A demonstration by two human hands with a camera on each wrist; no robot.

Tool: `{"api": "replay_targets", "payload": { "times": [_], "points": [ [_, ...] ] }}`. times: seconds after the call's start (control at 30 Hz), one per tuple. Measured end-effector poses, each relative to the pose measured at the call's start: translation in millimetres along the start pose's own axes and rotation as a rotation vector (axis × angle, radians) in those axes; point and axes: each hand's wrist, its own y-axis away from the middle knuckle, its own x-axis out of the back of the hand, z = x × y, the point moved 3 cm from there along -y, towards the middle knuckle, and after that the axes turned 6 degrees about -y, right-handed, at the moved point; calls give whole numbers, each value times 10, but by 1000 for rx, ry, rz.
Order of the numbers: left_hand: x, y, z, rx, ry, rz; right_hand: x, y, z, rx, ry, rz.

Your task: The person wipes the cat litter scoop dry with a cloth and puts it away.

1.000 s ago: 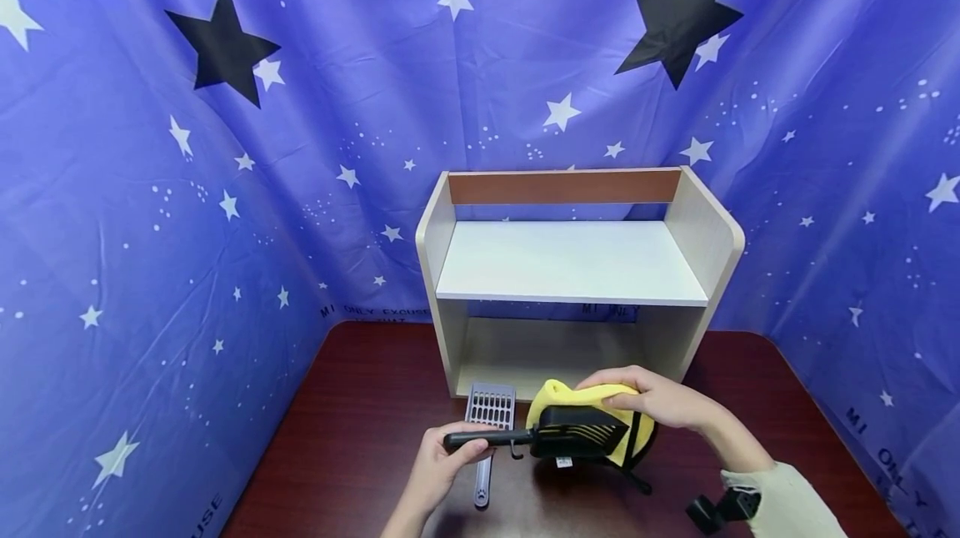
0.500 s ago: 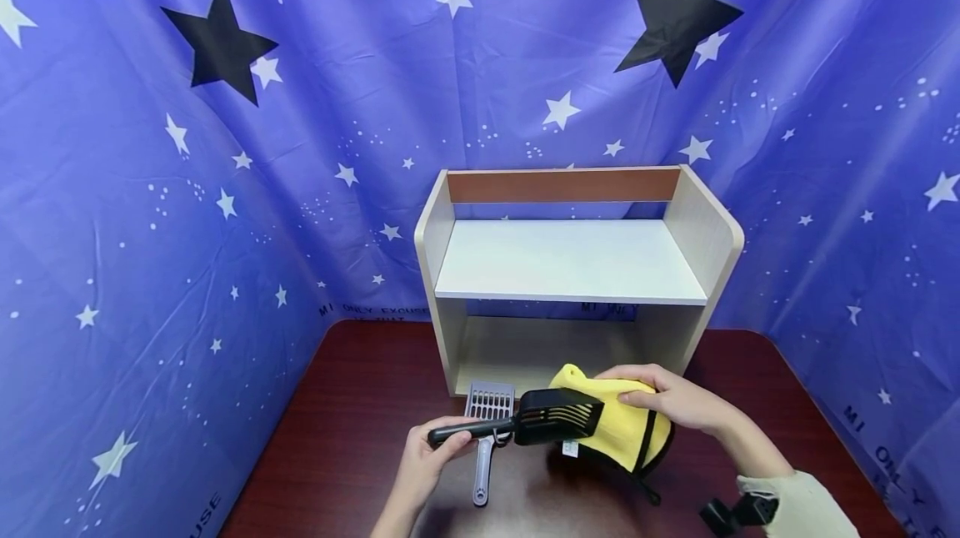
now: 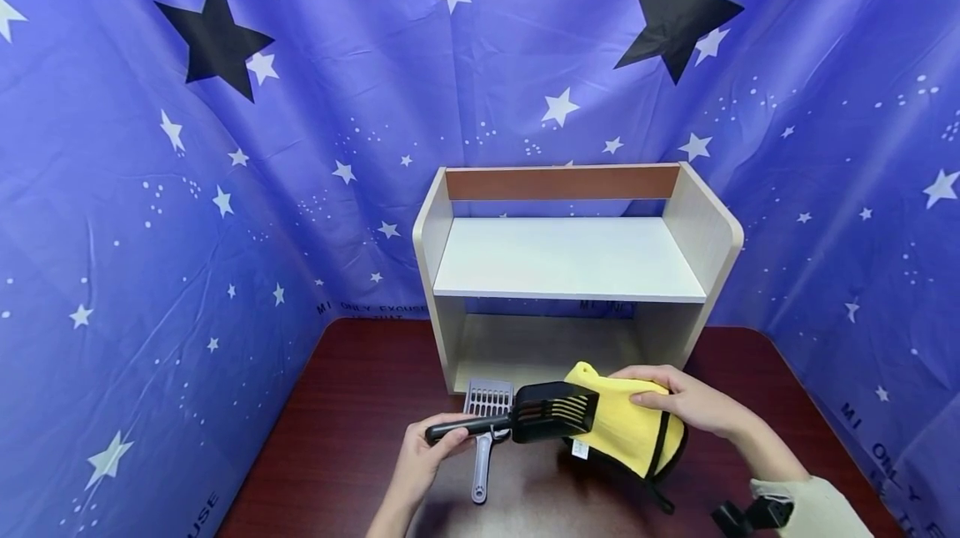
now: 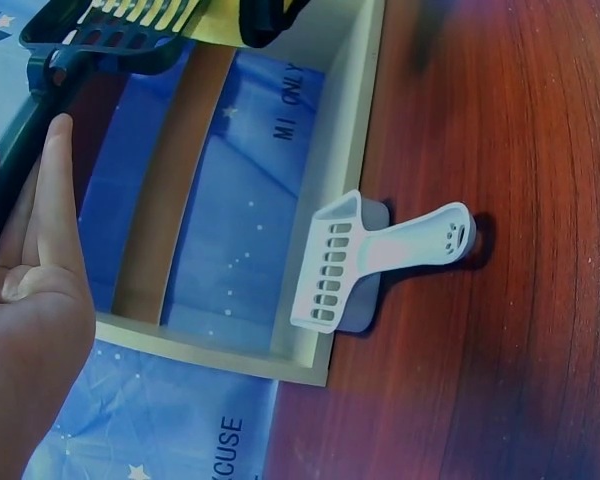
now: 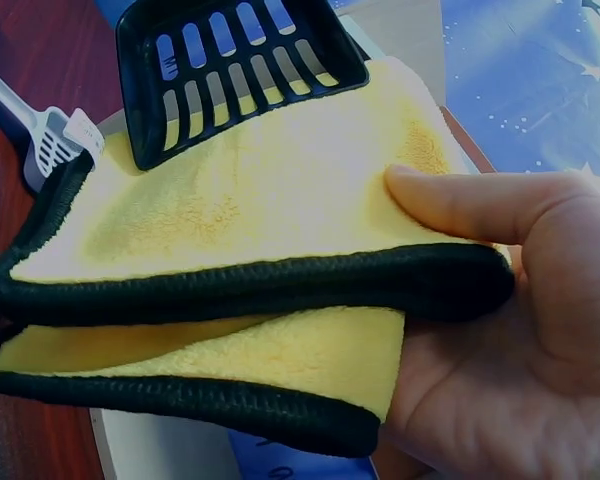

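Observation:
My left hand (image 3: 422,456) grips the handle of a black slotted litter scoop (image 3: 536,423), held up over the table with its basket to the right. My right hand (image 3: 693,400) holds a folded yellow cloth (image 3: 626,429) with black edging, thumb on top and fingers beneath. In the right wrist view the scoop's basket (image 5: 220,70) overlaps the far side of the cloth (image 5: 280,190); whether they touch is hard to tell. A grey litter scoop (image 4: 415,243) lies on the table below the left hand, its handle toward me.
A pale two-tier shelf (image 3: 570,258) stands at the back of the dark red table (image 3: 337,438). The grey scoop's basket end lies close to the shelf's front left edge. Blue star-patterned curtain (image 3: 337,104) hangs behind and at both sides.
The right hand has moved right with the cloth, baring more of it. The black scoop has shifted slightly left and up, its basket turning from in front of the cloth to its left edge.

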Motion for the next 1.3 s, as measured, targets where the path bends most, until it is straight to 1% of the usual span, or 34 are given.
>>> {"api": "replay_targets", "payload": {
  "times": [0.1, 0.2, 0.3, 0.43, 0.53, 0.63, 0.8, 0.9, 1.13, 1.2, 1.3],
  "points": [
    [-2, 5, 6, 0, 4, -20, 19, 12, 6, -29, 9, 22],
    [-11, 7, 22, -4, 12, -37, 30, 2, 0, -30, 7, 26],
    [-23, 4, 37, -17, 17, -56, 41, -24, -8, -11, 11, 26],
    [-47, -3, 41, -24, 18, -79, 52, -71, -29, 14, 45, 30],
    [-60, -7, 39, -18, 13, -90, 51, -124, -60, 27, 76, 28],
    [-71, -12, 38, -18, 8, -99, 39, -187, -98, 41, 84, 14],
    [-96, -21, 43, -28, 0, -118, 2, -280, -155, 56, 89, -8],
    [-109, -29, 47, -31, 0, -125, -22, -329, -189, 57, 115, 3],
    [-146, -39, 40, -36, 8, -148, -102, -415, -230, 107, 198, 33],
    [-159, -41, 37, -44, 11, -160, -141, -442, -231, 117, 204, 27],
    [-171, -37, 28, -50, 11, -170, -212, -482, -231, 123, 193, -5]
  ]
}}
